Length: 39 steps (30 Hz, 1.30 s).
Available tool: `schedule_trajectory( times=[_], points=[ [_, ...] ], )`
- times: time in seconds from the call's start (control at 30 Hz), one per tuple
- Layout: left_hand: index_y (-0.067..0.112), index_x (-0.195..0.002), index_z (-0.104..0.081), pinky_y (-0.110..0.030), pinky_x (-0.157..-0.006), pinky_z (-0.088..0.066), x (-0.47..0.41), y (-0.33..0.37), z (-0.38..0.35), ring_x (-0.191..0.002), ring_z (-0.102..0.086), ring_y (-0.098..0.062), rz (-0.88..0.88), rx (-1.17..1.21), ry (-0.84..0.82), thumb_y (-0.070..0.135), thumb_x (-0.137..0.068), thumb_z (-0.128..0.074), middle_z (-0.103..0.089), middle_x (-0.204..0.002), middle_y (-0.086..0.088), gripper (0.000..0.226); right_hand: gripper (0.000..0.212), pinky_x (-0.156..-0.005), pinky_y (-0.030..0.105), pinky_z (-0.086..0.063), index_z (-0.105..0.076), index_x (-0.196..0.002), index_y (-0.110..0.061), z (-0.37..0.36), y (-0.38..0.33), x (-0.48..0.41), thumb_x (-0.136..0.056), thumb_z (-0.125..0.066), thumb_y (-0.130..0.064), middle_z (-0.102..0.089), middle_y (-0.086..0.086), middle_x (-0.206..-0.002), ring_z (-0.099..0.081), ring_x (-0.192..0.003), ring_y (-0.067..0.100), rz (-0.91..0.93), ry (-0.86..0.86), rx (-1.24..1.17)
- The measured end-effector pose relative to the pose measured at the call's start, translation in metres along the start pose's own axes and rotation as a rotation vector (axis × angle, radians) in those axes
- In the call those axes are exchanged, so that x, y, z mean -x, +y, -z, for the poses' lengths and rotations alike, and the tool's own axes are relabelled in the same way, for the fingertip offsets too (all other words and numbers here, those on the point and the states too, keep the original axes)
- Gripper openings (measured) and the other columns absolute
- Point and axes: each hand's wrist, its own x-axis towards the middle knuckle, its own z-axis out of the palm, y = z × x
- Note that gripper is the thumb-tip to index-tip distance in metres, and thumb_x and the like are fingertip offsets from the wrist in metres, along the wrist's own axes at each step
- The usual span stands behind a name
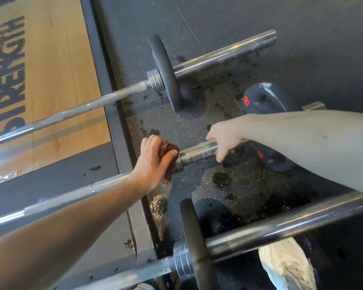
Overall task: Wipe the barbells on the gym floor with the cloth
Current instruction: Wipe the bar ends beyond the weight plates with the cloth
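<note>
While the fingers of the right hand (224, 139) curl round the sleeve of the middle barbell (199, 150), the left hand (155, 164) clutches the cloth (169, 155) against its collar, just left. The bar's long axis runs left-right across the gym floor (186, 126); wiping should follow that line.

Bare forearms (71, 227) — off-white, perhaps mesh, shoe (287, 266).

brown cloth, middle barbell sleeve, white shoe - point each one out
brown cloth (169, 171): head view, on its lower hanging fold.
middle barbell sleeve (197, 151): head view, on the bare chrome just right of the cloth.
white shoe (289, 266): head view, on its upper.
</note>
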Motion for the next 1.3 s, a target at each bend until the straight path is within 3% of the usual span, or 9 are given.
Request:
schedule_trajectory(
  times=[0.13,0.23,0.4,0.6,0.77,0.93,1.07,1.2,1.3],
  points=[
    [0.02,-0.107,-0.061,-0.041,-0.078,-0.042,0.035,-0.009,-0.019,-0.096,-0.047,-0.023,-0.469,-0.316,-0.197,0.021,-0.089,-0.074,-0.057,-0.112,0.0,0.022,0.032,-0.064,0.039,-0.058,-0.064,-0.086,-0.025,-0.007,0.006,-0.006,-0.068,-0.084,-0.041,-0.071,-0.001,-0.074,-0.072,-0.061,0.021,0.014,0.047,0.016],
    [0.018,-0.109,-0.059,-0.037,-0.082,-0.043,0.027,-0.028,-0.013,-0.095,-0.047,-0.021,-0.463,-0.246,-0.164,0.011,-0.086,-0.078,-0.058,-0.114,-0.001,0.031,0.031,-0.06,0.034,-0.055,-0.064,-0.086,-0.025,-0.006,0.008,-0.008,-0.068,-0.082,-0.042,-0.07,-0.002,-0.071,-0.071,-0.059,0.019,0.006,0.07,0.013],
    [0.014,-0.097,-0.061,-0.026,-0.085,-0.041,0.017,-0.006,0.0,-0.094,-0.044,-0.016,-0.228,-0.026,-0.092,0.019,-0.09,-0.076,-0.055,-0.105,0.002,0.017,0.031,-0.065,0.037,-0.06,-0.066,-0.09,-0.026,-0.001,0.006,-0.009,-0.07,-0.083,-0.042,-0.073,0.0,-0.077,-0.071,-0.059,0.016,0.003,0.071,-0.012],
    [0.017,-0.106,-0.055,-0.042,-0.106,-0.048,-0.045,-0.016,0.046,-0.109,-0.049,-0.016,0.336,0.035,0.058,0.033,-0.096,-0.067,-0.05,-0.115,0.0,0.023,0.036,-0.068,0.039,-0.059,-0.063,-0.094,-0.027,-0.004,-0.005,0.002,-0.071,-0.081,-0.048,-0.069,-0.002,-0.081,-0.069,-0.069,0.018,-0.009,0.082,0.067],
    [0.03,-0.088,-0.059,-0.053,-0.09,-0.055,-0.031,0.017,0.036,-0.103,-0.057,-0.027,0.326,0.326,-0.031,0.041,-0.092,-0.07,-0.054,-0.1,0.006,0.016,0.106,-0.107,0.039,-0.044,-0.024,-0.161,-0.033,-0.01,-0.02,0.028,-0.076,-0.084,-0.05,-0.047,-0.001,-0.152,-0.051,-0.132,0.024,-0.004,0.188,0.153],
    [0.017,-0.1,-0.062,-0.016,-0.073,-0.054,-0.038,0.054,0.03,-0.089,-0.063,-0.015,0.353,0.582,0.057,0.021,-0.094,-0.071,-0.066,-0.1,-0.003,0.011,0.085,-0.114,0.043,-0.043,-0.027,-0.158,-0.041,-0.032,-0.059,0.059,-0.089,-0.076,-0.037,-0.046,-0.009,-0.153,-0.051,-0.136,0.011,0.265,0.462,-1.108],
    [0.016,-0.106,-0.066,-0.036,-0.09,-0.059,-0.033,0.073,0.027,-0.097,-0.068,-0.019,0.392,0.812,-0.064,0.029,-0.097,-0.068,-0.071,-0.103,-0.006,0.016,0.044,-0.087,0.048,-0.061,-0.053,-0.142,-0.026,-0.045,-0.084,0.065,-0.099,-0.064,-0.023,-0.067,0.003,-0.132,-0.069,-0.114,0.026,0.23,0.518,-1.542],
    [0.026,-0.121,-0.063,-0.033,-0.1,-0.051,-0.018,0.053,0.03,-0.109,-0.062,-0.011,0.238,0.491,-0.055,0.042,-0.099,-0.062,-0.064,-0.118,0.007,0.027,0.018,-0.078,0.008,-0.049,-0.068,-0.116,-0.03,-0.044,-0.067,0.079,-0.102,-0.061,-0.02,-0.07,-0.011,-0.107,-0.065,-0.09,0.002,-0.075,0.941,-1.062],
    [0.025,-0.143,-0.047,-0.04,-0.112,-0.041,0.004,0.013,0.027,-0.125,-0.044,-0.016,0.093,-0.162,-0.235,0.053,-0.088,-0.07,-0.051,-0.136,0.003,0.066,0.014,-0.102,0.021,-0.042,-0.071,-0.093,-0.035,-0.052,-0.047,0.079,-0.095,-0.068,-0.022,-0.067,-0.018,-0.105,-0.055,-0.102,0.0,-0.05,1.143,-0.5]
  ],
)
